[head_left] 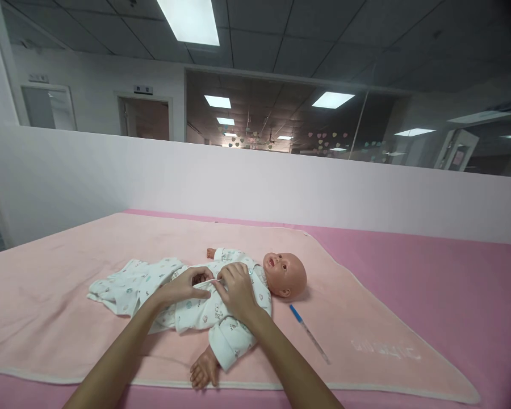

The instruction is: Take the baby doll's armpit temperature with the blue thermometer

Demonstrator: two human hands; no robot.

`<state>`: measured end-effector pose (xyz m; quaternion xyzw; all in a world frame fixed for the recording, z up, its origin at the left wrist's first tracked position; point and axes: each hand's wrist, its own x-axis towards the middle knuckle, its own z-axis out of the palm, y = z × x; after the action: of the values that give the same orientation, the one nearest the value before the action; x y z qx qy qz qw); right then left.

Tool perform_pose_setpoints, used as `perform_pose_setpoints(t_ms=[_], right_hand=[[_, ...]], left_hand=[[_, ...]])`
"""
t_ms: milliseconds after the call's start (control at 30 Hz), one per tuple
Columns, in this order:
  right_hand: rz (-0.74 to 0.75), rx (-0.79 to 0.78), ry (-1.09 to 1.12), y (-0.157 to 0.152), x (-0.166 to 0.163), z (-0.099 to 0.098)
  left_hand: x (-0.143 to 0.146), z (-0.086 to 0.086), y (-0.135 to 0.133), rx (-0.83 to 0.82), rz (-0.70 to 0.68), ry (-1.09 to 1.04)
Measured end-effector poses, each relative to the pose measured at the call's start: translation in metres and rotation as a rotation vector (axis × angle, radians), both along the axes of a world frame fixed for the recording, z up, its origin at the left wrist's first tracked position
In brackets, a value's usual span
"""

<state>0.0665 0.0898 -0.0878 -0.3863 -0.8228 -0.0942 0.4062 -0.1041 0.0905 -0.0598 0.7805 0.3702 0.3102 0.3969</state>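
A baby doll (290,274) lies on its back, its head to the right. It wears a white printed baby jacket (221,309) and matching pants (130,281). Over the doll's belly, my left hand (187,286) is closed in a pinch on the jacket's front edge. My right hand (237,287) grips the same edge a little nearer the chest, fingers bent. The cloth between both hands is lifted slightly. Fingers partly hide the jacket's fastening. One doll hand (205,368) rests palm down near the front; the other doll hand (211,253) lies on the far side.
Under the doll is a peach blanket (357,318) with pale edging, spread over a pink surface (464,289). A blue-capped pen-like stick (310,334) lies right of the doll's shoulder. Behind stands a low white wall (255,184) with glass above.
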Motion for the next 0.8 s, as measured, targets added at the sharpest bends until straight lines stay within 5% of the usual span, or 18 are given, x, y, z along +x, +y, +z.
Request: perform_pose_setpoints(t_ms=[800], right_hand=[[-0.035,0.004,-0.048,0.004,-0.002,-0.007]], left_hand=[[0.001,-0.015,0.007,0.219,0.172,0.082]])
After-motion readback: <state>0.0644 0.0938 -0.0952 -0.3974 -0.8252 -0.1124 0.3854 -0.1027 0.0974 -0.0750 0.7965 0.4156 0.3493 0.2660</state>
